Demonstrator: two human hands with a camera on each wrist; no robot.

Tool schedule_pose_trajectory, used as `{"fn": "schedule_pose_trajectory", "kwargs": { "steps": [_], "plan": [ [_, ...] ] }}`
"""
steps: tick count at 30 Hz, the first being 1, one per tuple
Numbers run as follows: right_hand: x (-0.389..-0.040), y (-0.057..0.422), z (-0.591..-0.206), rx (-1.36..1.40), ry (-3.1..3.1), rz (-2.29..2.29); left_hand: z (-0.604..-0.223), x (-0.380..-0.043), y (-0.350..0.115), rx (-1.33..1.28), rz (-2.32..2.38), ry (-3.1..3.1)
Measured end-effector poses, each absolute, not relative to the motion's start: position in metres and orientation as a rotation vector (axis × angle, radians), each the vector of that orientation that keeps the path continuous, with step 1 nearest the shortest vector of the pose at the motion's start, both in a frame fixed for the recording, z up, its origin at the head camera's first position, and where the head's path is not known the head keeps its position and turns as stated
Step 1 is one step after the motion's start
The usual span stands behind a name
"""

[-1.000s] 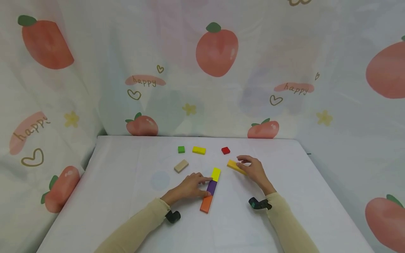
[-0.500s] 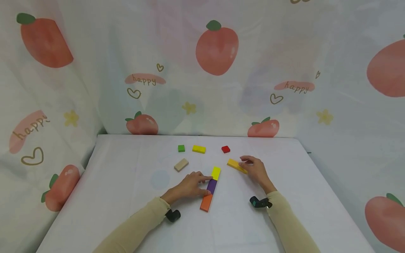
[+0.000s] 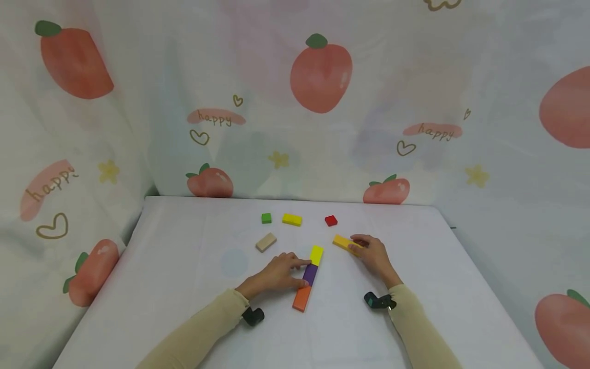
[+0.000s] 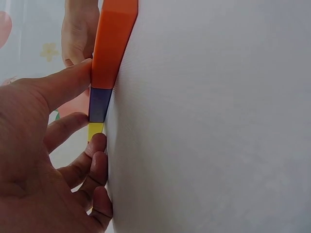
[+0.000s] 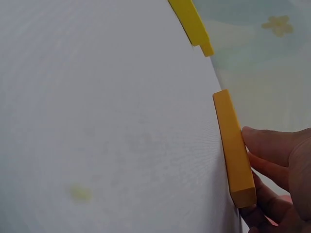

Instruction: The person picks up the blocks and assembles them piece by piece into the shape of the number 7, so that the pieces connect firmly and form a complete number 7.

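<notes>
A row of three blocks lies end to end on the white table: yellow (image 3: 316, 254), purple (image 3: 310, 274) and orange (image 3: 301, 299). My left hand (image 3: 279, 272) touches this row from the left, its index fingertip by the yellow-purple joint and its thumb by the purple-orange one. In the left wrist view, the thumb and index finger press lightly on the top of the row. To the right, my right hand (image 3: 374, 256) pinches the near end of a long amber-yellow block (image 5: 234, 145), thumb on one side and fingers on the other. The block lies flat.
Toward the back lie a small green block (image 3: 266, 218), a yellow block (image 3: 292, 220) and a small red block (image 3: 331, 221). A beige wooden block (image 3: 266, 242) sits beyond the left hand. Patterned cloth walls (image 3: 258, 128) border the table (image 3: 193, 241).
My right hand's fingers have lowered and come together on the end of the amber-yellow block. The left hand and the row stay put; the head view has shifted slightly.
</notes>
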State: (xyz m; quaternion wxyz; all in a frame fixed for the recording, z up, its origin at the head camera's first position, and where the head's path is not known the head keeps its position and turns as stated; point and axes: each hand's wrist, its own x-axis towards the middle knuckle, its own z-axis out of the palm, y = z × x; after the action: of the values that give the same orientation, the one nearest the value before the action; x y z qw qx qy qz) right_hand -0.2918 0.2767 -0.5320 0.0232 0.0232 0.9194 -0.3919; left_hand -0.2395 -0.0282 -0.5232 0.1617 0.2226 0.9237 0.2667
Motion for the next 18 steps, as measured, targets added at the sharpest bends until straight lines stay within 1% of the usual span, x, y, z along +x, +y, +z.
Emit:
{"fn": "schedule_pose_trajectory", "kwargs": {
  "steps": [18],
  "plan": [
    [-0.2864, 0.2716, -0.5300, 0.025, 2.892, -1.201, -0.5243, -0.2407, -0.0280, 0.637, 0.753, 2.640]
  ]
}}
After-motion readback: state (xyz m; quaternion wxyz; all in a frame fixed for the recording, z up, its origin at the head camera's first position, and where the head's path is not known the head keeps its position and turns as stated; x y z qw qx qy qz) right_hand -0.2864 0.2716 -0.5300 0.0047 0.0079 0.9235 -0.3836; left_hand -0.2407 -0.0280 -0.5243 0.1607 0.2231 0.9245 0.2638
